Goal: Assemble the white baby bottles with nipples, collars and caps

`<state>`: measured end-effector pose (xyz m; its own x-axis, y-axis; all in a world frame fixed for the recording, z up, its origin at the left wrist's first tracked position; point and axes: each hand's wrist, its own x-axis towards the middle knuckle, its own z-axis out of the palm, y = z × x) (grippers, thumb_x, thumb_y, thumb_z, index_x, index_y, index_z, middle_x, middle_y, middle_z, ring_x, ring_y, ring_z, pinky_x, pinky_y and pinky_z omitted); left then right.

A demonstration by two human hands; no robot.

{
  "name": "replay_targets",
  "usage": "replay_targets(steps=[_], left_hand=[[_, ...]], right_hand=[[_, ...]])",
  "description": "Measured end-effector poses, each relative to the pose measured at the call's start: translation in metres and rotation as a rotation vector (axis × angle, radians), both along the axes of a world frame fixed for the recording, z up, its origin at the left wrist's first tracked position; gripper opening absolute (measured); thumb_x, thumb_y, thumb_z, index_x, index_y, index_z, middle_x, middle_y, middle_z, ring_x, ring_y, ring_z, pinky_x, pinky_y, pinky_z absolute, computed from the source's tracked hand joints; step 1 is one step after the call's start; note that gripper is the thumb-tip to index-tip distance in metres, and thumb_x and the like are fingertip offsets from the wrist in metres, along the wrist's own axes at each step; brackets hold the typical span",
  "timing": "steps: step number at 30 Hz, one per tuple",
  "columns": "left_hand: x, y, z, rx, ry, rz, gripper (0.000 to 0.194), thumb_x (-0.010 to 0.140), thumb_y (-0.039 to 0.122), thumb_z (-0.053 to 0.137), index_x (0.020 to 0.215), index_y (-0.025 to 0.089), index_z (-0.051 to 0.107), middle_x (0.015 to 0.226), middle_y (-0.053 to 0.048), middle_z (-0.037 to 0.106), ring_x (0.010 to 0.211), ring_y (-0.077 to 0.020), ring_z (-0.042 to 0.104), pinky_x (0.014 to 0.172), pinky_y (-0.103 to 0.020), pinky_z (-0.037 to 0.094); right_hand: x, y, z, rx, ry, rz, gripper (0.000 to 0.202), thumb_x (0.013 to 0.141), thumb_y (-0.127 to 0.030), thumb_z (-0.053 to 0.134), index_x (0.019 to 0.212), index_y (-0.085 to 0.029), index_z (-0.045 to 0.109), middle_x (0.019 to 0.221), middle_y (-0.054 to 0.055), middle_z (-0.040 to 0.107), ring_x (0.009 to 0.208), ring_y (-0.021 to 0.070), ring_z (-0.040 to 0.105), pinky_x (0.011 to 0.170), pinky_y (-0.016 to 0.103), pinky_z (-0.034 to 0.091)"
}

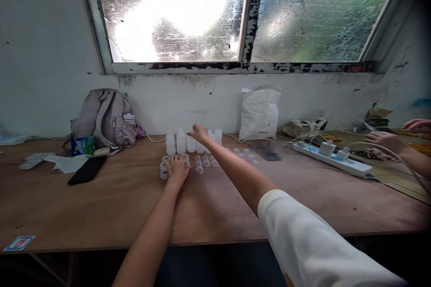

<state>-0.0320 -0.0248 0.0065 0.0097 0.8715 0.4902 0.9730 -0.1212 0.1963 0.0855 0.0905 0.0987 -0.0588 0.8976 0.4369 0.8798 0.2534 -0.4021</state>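
A row of several frosted white plastic bottles [171, 144] stands upright toward the back of the wooden table. My right hand [199, 133] reaches over the middle of this row, its fingers pinched together at the top of a bottle; whatever they hold is too small to make out. In front of the bottles, several white plastic rings [164, 173] sit in a group. My left hand [178, 168] lies over these rings with fingers spread, covering some of them. Just right of it are several clear nipple-like pieces with round rims [200, 170].
Small clear pieces [251, 156] lie farther right. On the left are a black phone [87, 170], tissue [69, 163] and a grey backpack [106, 116]. A white bag [260, 114] leans on the wall; a power strip [336, 160] with cables lies before another person's hands [387, 141].
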Motion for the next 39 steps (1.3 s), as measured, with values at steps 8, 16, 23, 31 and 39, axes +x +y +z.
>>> replay_targets(steps=[8, 16, 23, 31, 39], left_hand=[[0.001, 0.0, 0.001, -0.031, -0.012, -0.012, 0.028, 0.074, 0.035, 0.054, 0.094, 0.016, 0.055, 0.102, -0.015, 0.056, 0.104, -0.0306, 0.043, 0.091, -0.052, 0.024], [0.001, 0.0, 0.001, -0.027, -0.036, -0.02, 0.028, 0.072, 0.034, 0.056, 0.093, 0.015, 0.054, 0.101, -0.015, 0.056, 0.105, -0.0312, 0.042, 0.09, -0.052, 0.025], [0.004, -0.001, 0.001, -0.016, -0.067, -0.059, 0.028, 0.071, 0.034, 0.056, 0.094, 0.018, 0.054, 0.101, -0.014, 0.057, 0.104, -0.0306, 0.043, 0.089, -0.05, 0.027], [-0.014, -0.004, 0.013, -0.013, -0.041, -0.094, 0.03, 0.078, 0.034, 0.045, 0.104, 0.018, 0.049, 0.106, -0.011, 0.056, 0.103, -0.0271, 0.046, 0.087, -0.043, 0.031], [-0.052, -0.036, 0.024, -0.254, 0.117, 0.113, 0.042, 0.076, 0.044, 0.042, 0.103, 0.011, 0.044, 0.109, -0.019, 0.048, 0.101, -0.0344, 0.047, 0.075, -0.046, 0.038]], right_hand=[[0.005, 0.008, -0.014, -0.009, -0.086, -0.014, 0.04, 0.078, -0.04, 0.051, 0.111, -0.018, 0.045, 0.096, 0.011, 0.06, 0.104, 0.0287, 0.043, 0.082, 0.041, 0.031], [0.005, 0.002, -0.006, 0.006, -0.187, 0.061, 0.047, 0.074, -0.038, 0.055, 0.116, -0.019, 0.044, 0.112, 0.015, 0.054, 0.111, 0.0333, 0.039, 0.084, 0.046, 0.029], [0.021, -0.048, -0.017, 0.123, -0.152, 0.102, 0.032, 0.085, -0.03, 0.037, 0.114, -0.017, 0.044, 0.103, 0.012, 0.058, 0.097, 0.0227, 0.052, 0.078, 0.032, 0.035], [0.055, -0.12, -0.099, -0.033, -0.174, 0.153, 0.037, 0.079, -0.052, 0.044, 0.094, -0.02, 0.054, 0.074, 0.008, 0.064, 0.073, 0.023, 0.06, 0.061, 0.028, 0.038], [0.057, -0.123, -0.1, -0.039, -0.156, 0.216, 0.026, 0.081, -0.039, 0.048, 0.099, -0.024, 0.057, 0.086, 0.007, 0.066, 0.081, 0.0229, 0.06, 0.066, 0.028, 0.04]])
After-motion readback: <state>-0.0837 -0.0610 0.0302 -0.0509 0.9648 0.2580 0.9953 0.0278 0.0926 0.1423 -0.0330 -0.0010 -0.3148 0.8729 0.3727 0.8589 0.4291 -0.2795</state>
